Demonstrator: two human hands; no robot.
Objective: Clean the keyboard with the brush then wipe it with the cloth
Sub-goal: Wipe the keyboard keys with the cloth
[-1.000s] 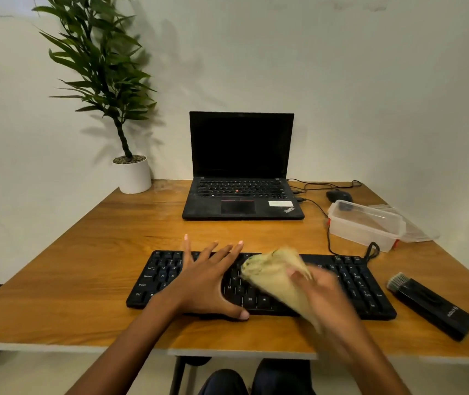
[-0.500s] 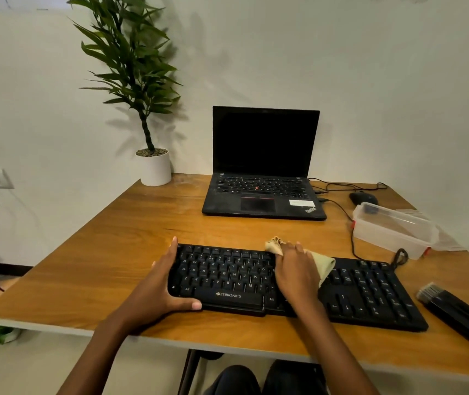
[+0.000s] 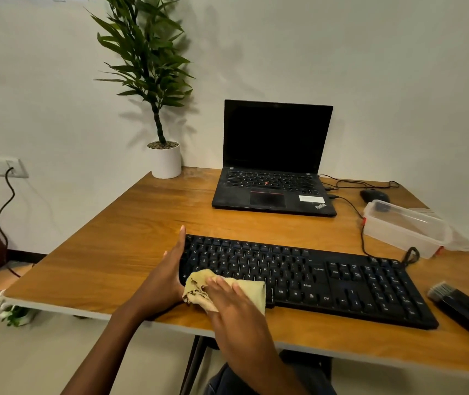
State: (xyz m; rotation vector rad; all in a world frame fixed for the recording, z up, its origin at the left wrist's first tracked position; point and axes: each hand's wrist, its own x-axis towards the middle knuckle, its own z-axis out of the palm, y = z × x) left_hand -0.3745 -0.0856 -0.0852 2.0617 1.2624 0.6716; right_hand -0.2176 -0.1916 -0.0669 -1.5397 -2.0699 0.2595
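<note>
Black keyboard point(image 3: 313, 277) lies along the front of the wooden desk point(image 3: 130, 240), long side close to the front edge. Yellowish cloth point(image 3: 196, 283) sits bunched on its lower left corner, over the bottom key rows.

Step in hand (judged): the cloth wipe. The brush point(image 3: 467, 309) lies unheld on the desk just off the keyboard's right end.

To do it well:
- Spread the cloth flatter, since a wad skips the gaps between keys.
- Travel row by row toward the number pad.
- Use light, even pressure, and brace the board so it cannot slide.

Grip:
- Right hand point(image 3: 236, 312) lies on top of the cloth with fingers nearly straight, pressing rather than pinching. The thumb is hidden.
- Left hand point(image 3: 167, 275) is open, with straight fingers set against the keyboard's left end as a stop. It holds nothing.

Further out:
- An open laptop point(image 3: 273, 172), screen dark, stands behind the keyboard.
- A clear plastic container point(image 3: 404, 229) and a mouse point(image 3: 374, 195) are at the right rear.
- A potted plant point(image 3: 164, 159) stands in the back corner.
</note>
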